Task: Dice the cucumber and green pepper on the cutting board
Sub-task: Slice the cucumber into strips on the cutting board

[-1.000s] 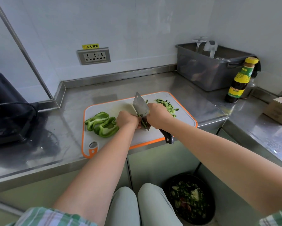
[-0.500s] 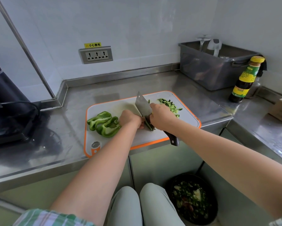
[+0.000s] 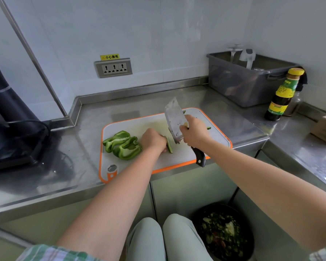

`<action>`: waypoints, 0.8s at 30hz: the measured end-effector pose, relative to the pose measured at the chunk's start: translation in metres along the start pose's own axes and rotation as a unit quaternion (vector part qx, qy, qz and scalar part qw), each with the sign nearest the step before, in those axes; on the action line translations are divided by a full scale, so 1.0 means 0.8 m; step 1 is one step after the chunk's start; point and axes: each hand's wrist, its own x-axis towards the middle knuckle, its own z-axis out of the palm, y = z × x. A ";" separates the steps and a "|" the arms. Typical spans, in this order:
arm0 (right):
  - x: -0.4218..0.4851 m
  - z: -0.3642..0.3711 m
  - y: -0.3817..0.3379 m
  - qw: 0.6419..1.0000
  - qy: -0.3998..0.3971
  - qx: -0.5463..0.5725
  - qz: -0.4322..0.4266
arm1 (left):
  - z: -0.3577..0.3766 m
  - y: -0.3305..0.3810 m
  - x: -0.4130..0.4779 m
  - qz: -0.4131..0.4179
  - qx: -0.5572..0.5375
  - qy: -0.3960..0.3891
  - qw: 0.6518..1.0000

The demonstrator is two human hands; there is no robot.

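Near the cutting board's (image 3: 179,157) left edge lie the green pepper pieces (image 3: 122,145), not yet diced. At its middle the left hand (image 3: 153,140) pins a cucumber strip (image 3: 169,145) under curled fingers. Just to the right, the right hand (image 3: 194,131) grips the knife (image 3: 173,117) with the blade lifted and tilted; a hasty drop could catch those fingertips, or the thin strip could roll.

Looks like a kitchen, probably a commercial one. Shows in the stainless steel counter (image 3: 45,185) with raised back edge, wipe-clean white wall panels (image 3: 177,34), a cutting board (image 3: 139,122) bearing sliced green pepper (image 3: 123,145), a sauce bottle (image 3: 283,95), a grey plastic tub (image 3: 239,87), and a scrap bin (image 3: 224,234) at floor level.
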 end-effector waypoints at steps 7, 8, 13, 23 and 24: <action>0.011 -0.051 -0.003 0.985 -0.014 0.168 0.029 | -0.010 -0.002 -0.004 0.089 0.109 -0.019 0.990; 0.010 -0.051 0.003 0.981 -0.023 0.187 0.042 | -0.011 -0.005 -0.002 0.111 0.121 -0.025 0.986; 0.001 -0.048 0.032 0.981 -0.030 0.184 0.060 | -0.012 -0.005 0.001 0.213 0.230 -0.059 0.948; 0.022 -0.066 0.051 0.979 0.019 0.197 0.041 | -0.003 0.035 0.029 0.352 0.358 -0.125 0.856; 0.023 -0.065 0.052 0.980 0.021 0.196 0.041 | -0.002 0.041 0.034 0.371 0.385 -0.150 0.832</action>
